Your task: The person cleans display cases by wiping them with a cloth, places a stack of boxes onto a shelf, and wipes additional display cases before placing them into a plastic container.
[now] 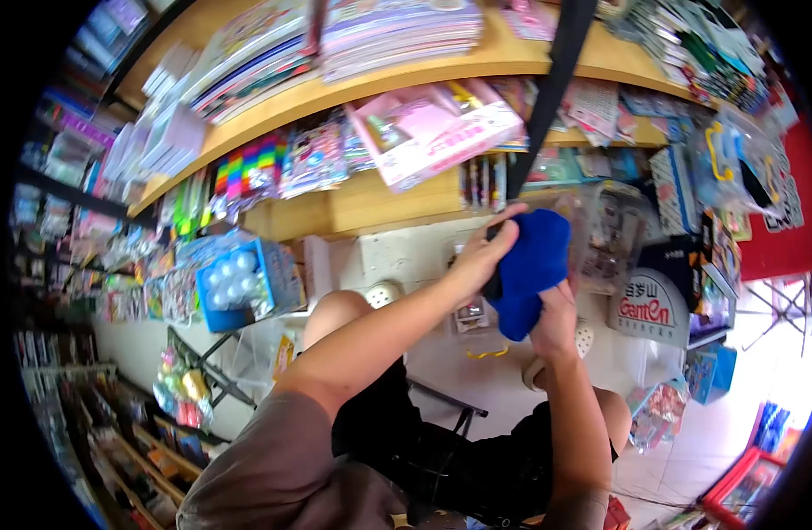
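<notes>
Between my two hands is a soft, bright blue cloth item (536, 252), with a black part along its left side; I cannot tell its exact kind. My left hand (490, 253) grips its upper left side, thumb on top and fingers partly hidden behind. Lower down, my right hand (556, 325) holds the right edge, its fingers closed against the cloth. Below the item, on the floor between my feet, is a clear plastic box (478, 331) with a yellow handle, partly covered by my hands and the cloth.
A wooden shelf (397, 201) ahead carries a pink box (450, 146) and stacked booklets (401, 40). A black post (551, 97) rises before it. To the left stands a blue box of clear balls (234, 283); to the right, a Ganten carton (650, 305) and a clear bin (613, 234).
</notes>
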A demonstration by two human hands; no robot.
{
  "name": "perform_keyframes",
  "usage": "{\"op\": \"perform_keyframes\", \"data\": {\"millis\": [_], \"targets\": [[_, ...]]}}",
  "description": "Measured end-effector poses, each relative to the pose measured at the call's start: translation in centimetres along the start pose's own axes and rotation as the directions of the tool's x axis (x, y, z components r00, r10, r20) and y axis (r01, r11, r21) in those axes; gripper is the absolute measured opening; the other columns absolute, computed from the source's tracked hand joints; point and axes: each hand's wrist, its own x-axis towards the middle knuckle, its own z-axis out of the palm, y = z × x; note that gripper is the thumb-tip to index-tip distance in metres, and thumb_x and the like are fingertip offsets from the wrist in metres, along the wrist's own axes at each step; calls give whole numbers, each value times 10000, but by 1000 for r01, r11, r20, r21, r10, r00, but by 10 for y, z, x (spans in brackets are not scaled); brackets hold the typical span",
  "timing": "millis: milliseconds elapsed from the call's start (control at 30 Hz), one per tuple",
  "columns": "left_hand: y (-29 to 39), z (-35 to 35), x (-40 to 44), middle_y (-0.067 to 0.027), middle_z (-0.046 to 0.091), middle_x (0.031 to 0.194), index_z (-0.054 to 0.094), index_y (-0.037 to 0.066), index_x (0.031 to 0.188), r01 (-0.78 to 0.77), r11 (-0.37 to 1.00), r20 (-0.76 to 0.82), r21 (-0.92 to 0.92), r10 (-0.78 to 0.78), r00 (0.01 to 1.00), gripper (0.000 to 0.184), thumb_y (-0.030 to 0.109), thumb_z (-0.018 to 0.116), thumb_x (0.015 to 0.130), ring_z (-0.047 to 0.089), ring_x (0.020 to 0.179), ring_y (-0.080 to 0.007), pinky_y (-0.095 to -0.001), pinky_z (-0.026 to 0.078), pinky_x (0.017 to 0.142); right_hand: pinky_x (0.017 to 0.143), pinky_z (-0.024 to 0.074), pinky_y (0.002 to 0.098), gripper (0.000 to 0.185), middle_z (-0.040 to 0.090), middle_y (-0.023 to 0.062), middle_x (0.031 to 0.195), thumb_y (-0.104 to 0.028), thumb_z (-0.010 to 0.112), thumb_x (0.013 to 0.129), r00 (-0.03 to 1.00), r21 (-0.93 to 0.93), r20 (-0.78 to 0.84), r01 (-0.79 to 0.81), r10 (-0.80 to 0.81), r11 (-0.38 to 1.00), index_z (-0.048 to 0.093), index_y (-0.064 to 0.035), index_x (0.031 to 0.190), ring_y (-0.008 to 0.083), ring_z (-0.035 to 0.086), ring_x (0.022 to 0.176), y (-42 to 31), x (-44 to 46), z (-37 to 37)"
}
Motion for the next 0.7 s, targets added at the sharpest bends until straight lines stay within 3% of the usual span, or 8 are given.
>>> {"op": "perform_keyframes", "data": {"millis": [233, 300, 367, 400, 500, 600, 633, 700], "targets": [[3, -1, 0, -59, 560, 1184, 439, 87, 1329, 118, 987, -5, -113, -120, 993, 539, 409, 555, 912, 534, 1057, -124, -263, 430, 912, 898, 462, 303, 372, 567, 104, 1189, -149, 537, 904, 998, -67, -55, 7, -11, 998, 497, -3, 1244, 197, 576, 1041, 0, 1, -10], [-1, -1, 0, -72, 550, 1209, 426, 74, 1341, 173, 979, 14, -112, -172, 985, 596, 422, 590, 886, 526, 1078, -127, -265, 424, 923, 901, 451, 303, 365, 570, 98, 1180, -124, 557, 892, 988, -346, -28, 131, -150, 929, 505, 4, 1229, 192, 574, 1033, -6, 10, -16], [-10, -1, 2, -87, 535, 1238, 411, 60, 1354, 217, 973, 44, -73, -215, 976, 671, 441, 635, 850, 514, 1103, -130, -267, 415, 935, 870, 442, 348, 324, 595, 136, 1108, -71, 598, 839, 922, -680, -24, 269, -387, 682, 524, 39, 1134, 238, 580, 999, -13, 18, -8], [-16, -1, 2, -110, 532, 1251, 379, 41, 1376, 236, 972, 28, -19, -235, 972, 785, 465, 691, 794, 515, 1115, -141, -274, 417, 936, 873, 436, 364, 335, 589, 154, 1096, -73, 607, 824, 896, -754, 0, 291, -444, 588, 521, 36, 1128, 269, 571, 1001, -12, 20, -6], [-22, 0, 2, -96, 600, 1127, 476, 36, 1274, 304, 952, -4, -41, -305, 952, 628, 363, 706, 789, 582, 1003, -149, -291, 474, 854, 885, 404, 429, 382, 552, 210, 1065, -67, 632, 759, 811, -927, 141, 309, -567, 211, 518, 8, 1115, 396, 511, 1004, -2, 23, -7], [-21, -3, 4, -80, 632, 1047, 541, 39, 1180, 352, 930, -11, -110, -355, 935, 466, 244, 683, 786, 617, 924, -158, -305, 505, 807, 899, 392, 433, 404, 537, 205, 1082, -65, 636, 745, 801, -872, 342, 466, -491, 151, 517, 1, 1126, 403, 494, 1001, -6, 22, -7], [-20, -4, 3, -76, 635, 1046, 555, 41, 1159, 356, 926, -48, -128, -365, 930, 426, 208, 670, 784, 621, 918, -164, -310, 508, 809, 891, 399, 423, 385, 530, 186, 1106, -68, 627, 771, 836, -874, 351, 454, -422, 172, 516, 0, 1134, 366, 512, 1003, -11, 20, -8], [-22, -7, 5, -86, 646, 1032, 577, 37, 1122, 335, 927, -70, -170, -351, 934, 345, 151, 617, 798, 633, 912, -177, -319, 521, 796, 899, 402, 417, 388, 519, 179, 1136, -67, 615, 794, 832, -834, 282, 459, -478, 306, 510, 7, 1160, 336, 513, 1023, -17, 19, -12]]}}
